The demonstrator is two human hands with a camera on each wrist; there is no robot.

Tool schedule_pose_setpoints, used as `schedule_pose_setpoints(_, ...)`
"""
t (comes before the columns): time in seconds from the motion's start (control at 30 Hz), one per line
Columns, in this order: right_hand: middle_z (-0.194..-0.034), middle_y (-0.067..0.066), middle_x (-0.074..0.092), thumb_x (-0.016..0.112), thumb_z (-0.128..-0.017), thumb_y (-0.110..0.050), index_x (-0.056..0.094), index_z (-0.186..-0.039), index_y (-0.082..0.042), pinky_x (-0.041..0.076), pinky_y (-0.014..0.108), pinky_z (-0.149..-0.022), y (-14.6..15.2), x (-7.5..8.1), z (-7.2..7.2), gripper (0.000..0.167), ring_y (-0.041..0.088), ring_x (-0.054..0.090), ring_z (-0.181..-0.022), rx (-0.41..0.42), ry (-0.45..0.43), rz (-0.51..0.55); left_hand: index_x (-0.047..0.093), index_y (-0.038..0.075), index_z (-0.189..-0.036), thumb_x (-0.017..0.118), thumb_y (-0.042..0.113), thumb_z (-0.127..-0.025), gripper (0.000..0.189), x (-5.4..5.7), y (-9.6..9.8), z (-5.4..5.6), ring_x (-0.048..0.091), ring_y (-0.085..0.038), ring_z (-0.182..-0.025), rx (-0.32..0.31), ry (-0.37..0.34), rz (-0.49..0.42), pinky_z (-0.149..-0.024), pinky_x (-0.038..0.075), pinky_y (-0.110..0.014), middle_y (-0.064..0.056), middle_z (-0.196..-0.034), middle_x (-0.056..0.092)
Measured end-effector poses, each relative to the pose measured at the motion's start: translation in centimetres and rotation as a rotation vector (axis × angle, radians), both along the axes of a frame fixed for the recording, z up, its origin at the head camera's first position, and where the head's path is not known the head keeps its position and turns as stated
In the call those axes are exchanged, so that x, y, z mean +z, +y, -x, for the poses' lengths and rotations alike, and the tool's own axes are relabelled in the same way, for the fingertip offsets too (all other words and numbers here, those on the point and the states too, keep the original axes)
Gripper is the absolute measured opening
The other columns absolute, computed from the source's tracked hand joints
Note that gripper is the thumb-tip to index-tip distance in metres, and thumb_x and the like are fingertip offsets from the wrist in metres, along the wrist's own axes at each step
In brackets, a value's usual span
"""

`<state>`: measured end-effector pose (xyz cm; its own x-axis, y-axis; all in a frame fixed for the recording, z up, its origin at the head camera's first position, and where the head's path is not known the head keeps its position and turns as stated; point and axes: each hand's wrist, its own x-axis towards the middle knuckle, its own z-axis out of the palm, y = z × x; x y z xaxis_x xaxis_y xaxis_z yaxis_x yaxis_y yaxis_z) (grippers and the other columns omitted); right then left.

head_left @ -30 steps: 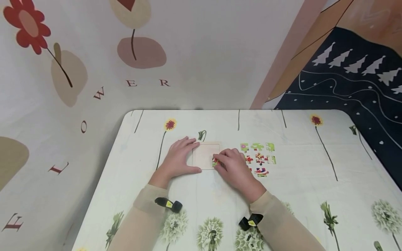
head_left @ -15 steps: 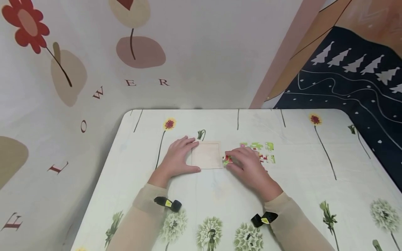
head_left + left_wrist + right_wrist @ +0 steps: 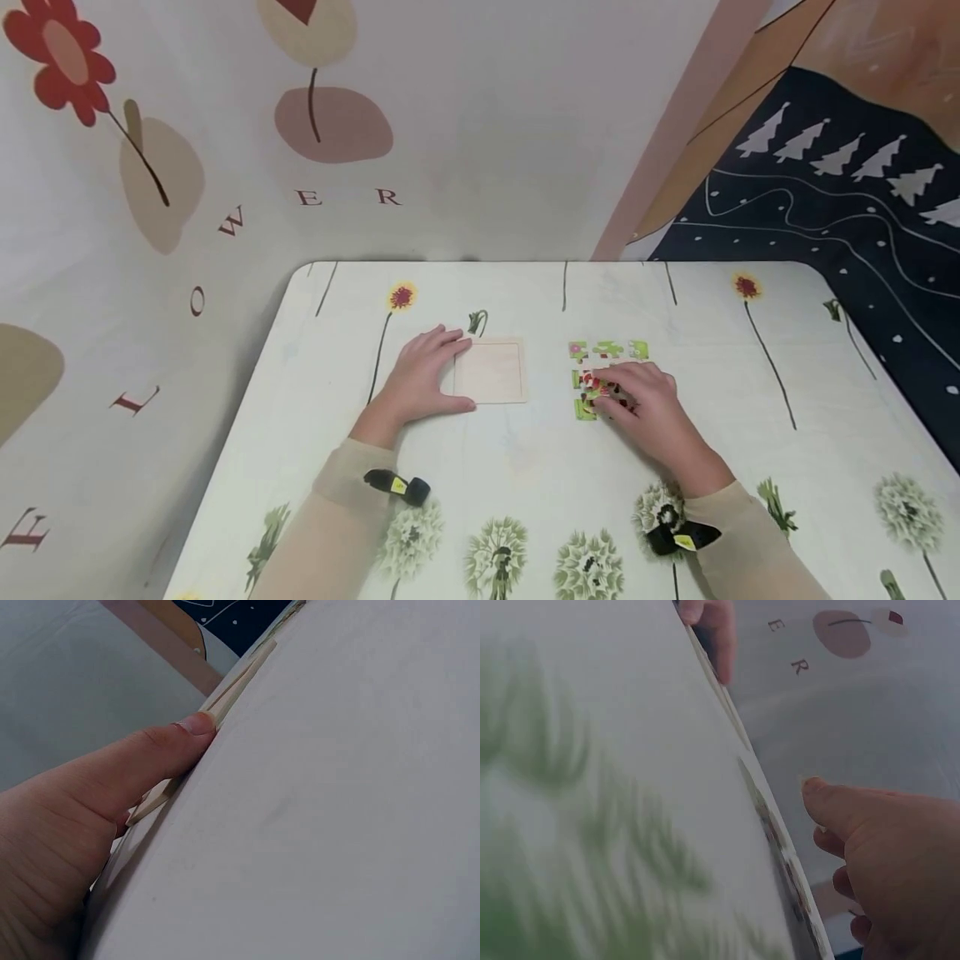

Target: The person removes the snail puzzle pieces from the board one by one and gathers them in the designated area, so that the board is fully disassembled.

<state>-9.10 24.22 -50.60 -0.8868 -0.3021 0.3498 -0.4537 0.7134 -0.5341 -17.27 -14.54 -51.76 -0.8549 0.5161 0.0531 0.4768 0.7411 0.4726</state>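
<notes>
A shallow, light wooden puzzle tray (image 3: 497, 368) lies flat on the table in the head view. My left hand (image 3: 422, 375) holds it at its left side, thumb along the near edge and fingers at the far edge. In the left wrist view the thumb (image 3: 196, 724) presses on the tray's rim. My right hand (image 3: 658, 410) is to the right, over the loose jigsaw pieces (image 3: 609, 349), and pinches a red and green jigsaw piece (image 3: 592, 382) between thumb and fingers. That hand covers part of the pieces below it. The right wrist view shows it raised above the tabletop.
Jigsaw pieces lie in rows right of the tray, green along the top row. A white cloth (image 3: 517, 475) printed with flowers covers the table. Behind the table's far edge stands a pale wall hanging (image 3: 480, 167), with a dark one (image 3: 810, 200) at right.
My right hand has moved right, from the tray's right side to the loose pieces, carrying the jigsaw piece along. The left hand keeps its hold on the tray.
</notes>
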Motion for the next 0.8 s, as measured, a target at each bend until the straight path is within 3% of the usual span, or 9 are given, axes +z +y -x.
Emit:
schedule_pose_setpoints(0.5,-0.124,0.011,0.074,0.090,-0.083,-0.003,0.075,-0.130,-0.009,0.035,0.058,-0.090,5.4,-0.9,-3.4,0.050,0.033,0.057,-0.111,-0.105,0.016,-0.027,0.051,0.014,-0.161,0.091,0.060,-0.076,0.104,-0.1,0.0,0.0,0.022,-0.034,-0.161,-0.004,-0.009,-0.012,-0.128,0.017,-0.061,-0.007,-0.169,0.041)
schedule_pose_setpoints(0.8,-0.126,0.010,0.073,0.088,-0.086,-0.004,0.074,-0.133,-0.012,0.034,0.055,-0.088,5.9,-1.2,-3.9,0.050,0.031,0.056,-0.112,-0.124,-0.017,-0.036,0.051,0.014,-0.160,0.090,0.061,-0.076,0.104,-0.4,0.0,0.1,0.022,-0.034,-0.161,-0.003,0.004,-0.010,-0.127,0.017,-0.062,-0.007,-0.168,0.041)
